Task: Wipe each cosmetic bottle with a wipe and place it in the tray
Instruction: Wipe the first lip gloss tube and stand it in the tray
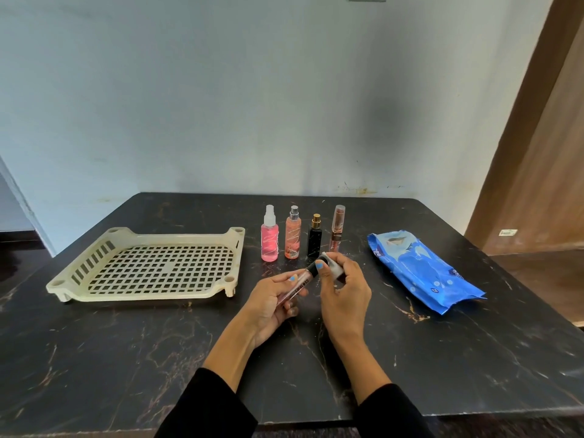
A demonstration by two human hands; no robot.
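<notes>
My left hand (268, 303) grips a slim lip gloss tube (298, 284) with a black cap, held slanted over the table's middle. My right hand (343, 289) pinches a small white wipe (335, 267) against the tube's cap end. A cream slotted tray (151, 263) with nothing in it sits to the left. Behind my hands stand a pink spray bottle (269, 237), an orange spray bottle (293, 237), a black perfume bottle (314, 237) and a clear-capped lipstick tube (338, 226).
A blue pack of wipes (423, 270) lies at the right on the dark marble table (126, 358). A pale wall runs along the table's far edge, and a brown wooden door frame (537, 137) stands at the right.
</notes>
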